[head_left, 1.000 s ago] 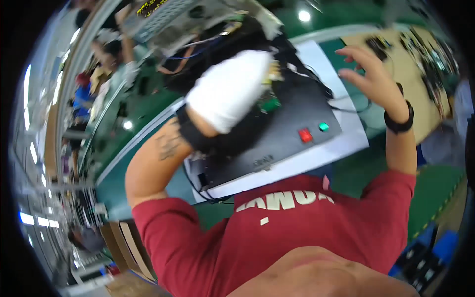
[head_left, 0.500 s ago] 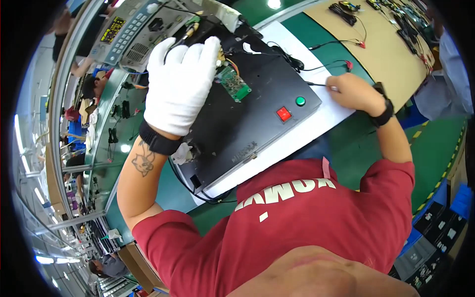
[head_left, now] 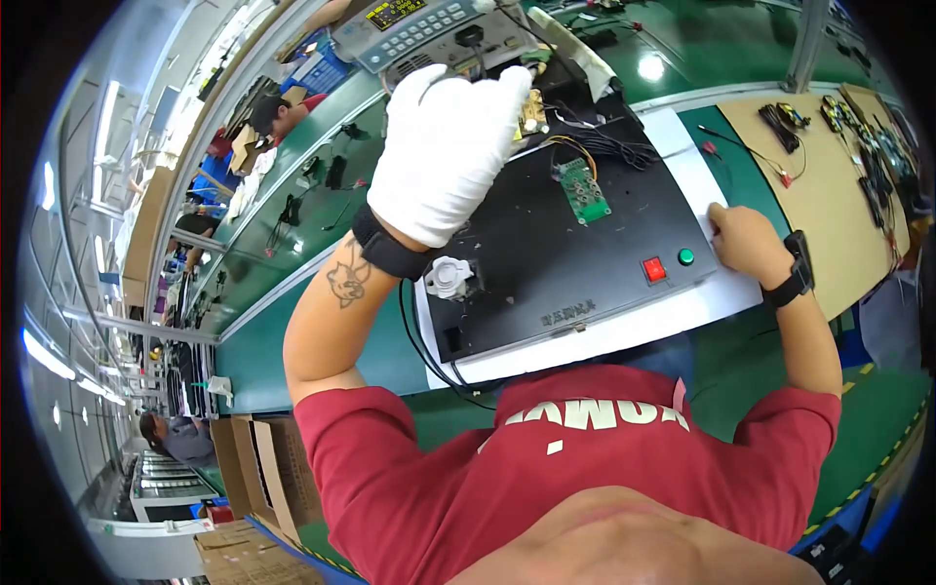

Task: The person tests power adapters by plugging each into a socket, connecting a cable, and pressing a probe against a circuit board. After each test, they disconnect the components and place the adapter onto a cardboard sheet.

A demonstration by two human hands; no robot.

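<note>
Your gloved left hand (head_left: pixel 444 146) is raised over the back of the black box (head_left: pixel 565 258); your bare right hand (head_left: pixel 743 239) rests at its right edge.

The box lies flat on the green table (head_left: pixel 322 341), its long axis running from lower left to upper right, with the red and green buttons at its near right corner. A small green circuit board (head_left: pixel 581 187) sits on top, just right of the glove. The left fingers are curled together, and I cannot tell whether they clamp anything. The right fingers lie flat on the white sheet (head_left: pixel 682 166), holding nothing.
</note>
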